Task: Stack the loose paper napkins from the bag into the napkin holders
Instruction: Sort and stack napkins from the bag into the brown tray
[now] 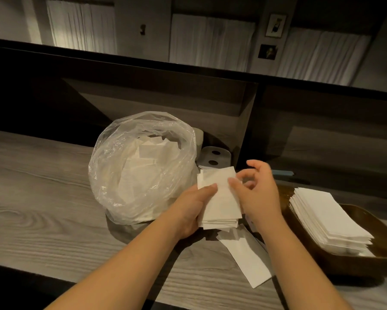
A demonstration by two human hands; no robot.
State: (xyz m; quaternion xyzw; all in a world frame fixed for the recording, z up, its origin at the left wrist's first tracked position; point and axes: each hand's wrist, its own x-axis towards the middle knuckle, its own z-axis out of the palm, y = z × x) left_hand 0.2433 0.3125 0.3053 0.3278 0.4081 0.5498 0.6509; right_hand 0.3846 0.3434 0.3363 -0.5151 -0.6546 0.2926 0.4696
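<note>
Holding a small stack of white napkins [219, 198] above the grey wood-grain counter [42, 198], left hand [194, 209] gripping it from the left with the thumb lying across the top sheet. Right hand [257, 193] at the stack's right edge, thumb pressing the top napkin, fingers loosely curled above; whether pinching a sheet, cannot tell. Just left, touching the stack's far corner, a clear plastic bag [141, 168], mouth open, more crumpled white napkins inside. At right, a dark wooden holder [366, 253], tray-shaped, carrying a neat pile [328, 220] of flat napkins, partly cut off by the frame. One loose napkin [246, 260] flat on the counter under the hands. No readable writing anywhere. Behind the bag, pale rolls [213, 157] with dark holes, half hidden.
</note>
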